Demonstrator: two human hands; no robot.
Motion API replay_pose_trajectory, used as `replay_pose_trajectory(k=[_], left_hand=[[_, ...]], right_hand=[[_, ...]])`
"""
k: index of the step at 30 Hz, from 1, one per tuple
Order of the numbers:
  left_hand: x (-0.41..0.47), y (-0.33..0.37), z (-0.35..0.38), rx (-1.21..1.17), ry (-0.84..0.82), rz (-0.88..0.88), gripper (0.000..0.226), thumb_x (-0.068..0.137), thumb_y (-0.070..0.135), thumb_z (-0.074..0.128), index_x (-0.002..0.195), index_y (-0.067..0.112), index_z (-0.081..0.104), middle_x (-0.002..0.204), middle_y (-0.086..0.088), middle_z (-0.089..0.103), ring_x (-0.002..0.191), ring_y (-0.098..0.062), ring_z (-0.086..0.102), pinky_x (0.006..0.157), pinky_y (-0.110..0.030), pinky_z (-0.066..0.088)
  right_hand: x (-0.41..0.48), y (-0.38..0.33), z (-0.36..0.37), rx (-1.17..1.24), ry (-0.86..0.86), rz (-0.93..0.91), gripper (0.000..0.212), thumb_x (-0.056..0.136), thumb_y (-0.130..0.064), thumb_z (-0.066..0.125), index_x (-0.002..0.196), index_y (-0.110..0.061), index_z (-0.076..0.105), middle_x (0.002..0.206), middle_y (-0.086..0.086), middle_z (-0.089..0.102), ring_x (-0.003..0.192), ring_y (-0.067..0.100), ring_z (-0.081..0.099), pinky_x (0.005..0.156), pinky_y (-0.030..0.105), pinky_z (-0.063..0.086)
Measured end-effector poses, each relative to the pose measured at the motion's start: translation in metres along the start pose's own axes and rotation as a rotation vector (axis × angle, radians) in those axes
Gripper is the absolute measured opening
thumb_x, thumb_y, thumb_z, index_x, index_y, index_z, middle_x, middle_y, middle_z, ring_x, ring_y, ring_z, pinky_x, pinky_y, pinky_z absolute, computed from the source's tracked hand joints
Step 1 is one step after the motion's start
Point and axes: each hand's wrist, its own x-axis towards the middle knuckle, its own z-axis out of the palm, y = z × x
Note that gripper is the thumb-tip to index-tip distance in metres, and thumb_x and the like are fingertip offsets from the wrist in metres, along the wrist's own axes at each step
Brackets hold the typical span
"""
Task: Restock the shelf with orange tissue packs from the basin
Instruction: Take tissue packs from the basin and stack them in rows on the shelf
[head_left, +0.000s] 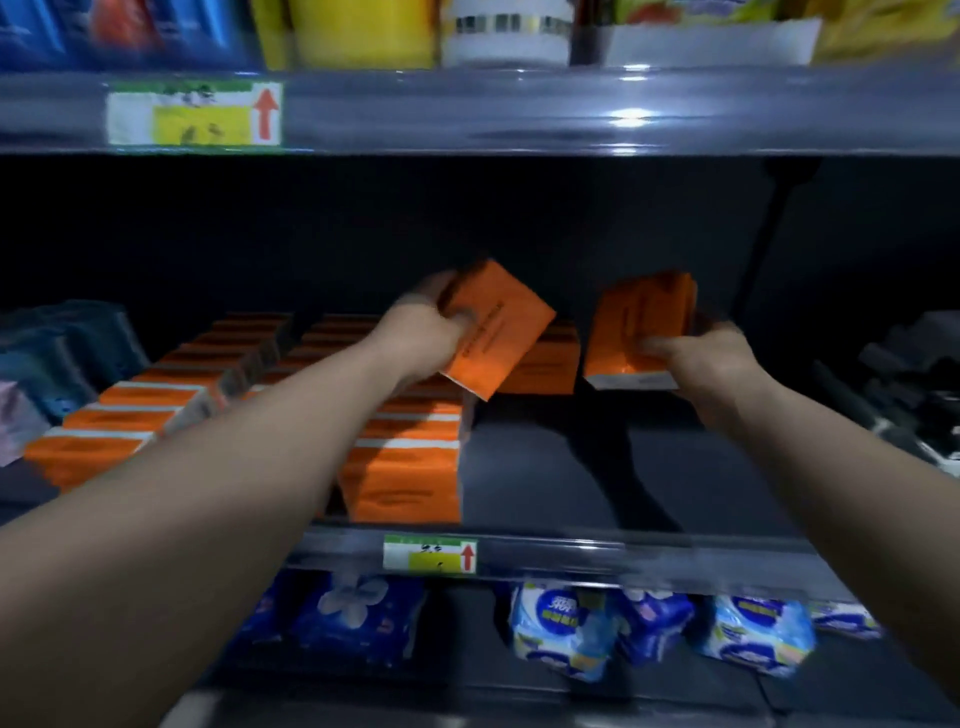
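Nearest, the shelf (597, 483) lies bare beside the stocked rows (410, 441). Farther in, the left hand (421, 332) grips a tilted orange pack (496, 327) and the right hand (711, 364) grips a second pack (641, 332). Both should be squared upright and seated against the rear pack (545, 369).

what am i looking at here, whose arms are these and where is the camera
No machine here: a person wears one camera on the head, so you see their own arms reaching into a shop shelf. The left hand grips an orange tissue pack, tilted; the right hand grips a second orange pack. Neither is set down yet. On the shelf's left stand rows of orange packs. Some blue-wrapped packs lie on the level below.
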Motion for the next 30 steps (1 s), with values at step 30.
replay_pose_trajectory(k=[30], left_hand=[[0.09, -0.048, 0.125, 0.71, -0.15, 0.141, 0.054, 0.085, 0.005, 0.059, 0.136, 0.006, 0.042, 0.137, -0.018, 0.048, 0.125, -0.033, 0.047, 0.103, -0.036, 0.04]], right_hand=[[0.072, 0.074, -0.021, 0.043, -0.031, -0.088, 0.06, 0.072, 0.0, 0.076, 0.124, -0.02, 0.051, 0.096, -0.009, 0.063, 0.083, 0.004, 0.062, 0.063, 0.016, 0.047]])
